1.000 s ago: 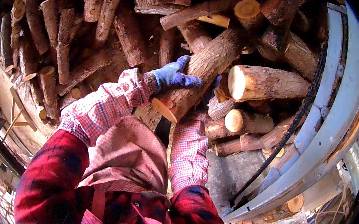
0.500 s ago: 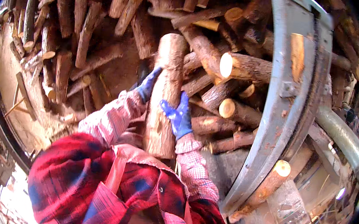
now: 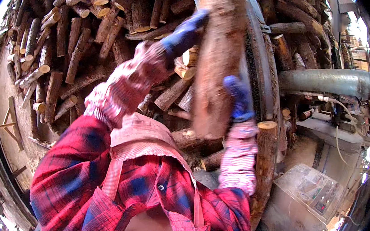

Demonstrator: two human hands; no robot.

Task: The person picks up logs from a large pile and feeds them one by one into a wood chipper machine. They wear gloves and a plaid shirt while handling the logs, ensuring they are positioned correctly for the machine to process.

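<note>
A thick, bark-covered log [image 3: 220,60] is held up in front of me, nearly upright in the picture and blurred by motion. My left hand [image 3: 189,30], in a blue glove, presses on its left side near the top. On the lower right side rests my right hand [image 3: 240,98], also gloved in blue; its fingers curl partly behind the log. Both hands grip the log between them. Behind it runs a grey metal rail [image 3: 263,56], partly hidden by the log. Another log [image 3: 263,169] stands along the rail's near end, beside my right forearm.
Heaps of cut logs [image 3: 80,37] spread across the far side and left. At the right are a thick grey-green cylinder [image 3: 333,81] with hoses and a dusty control box [image 3: 310,189]. A wooden frame [image 3: 11,119] lies on the floor at left.
The log has risen toward me and swung right, over the metal rail, with both hands on it. My view has turned right, showing more of the cylinder and control box.
</note>
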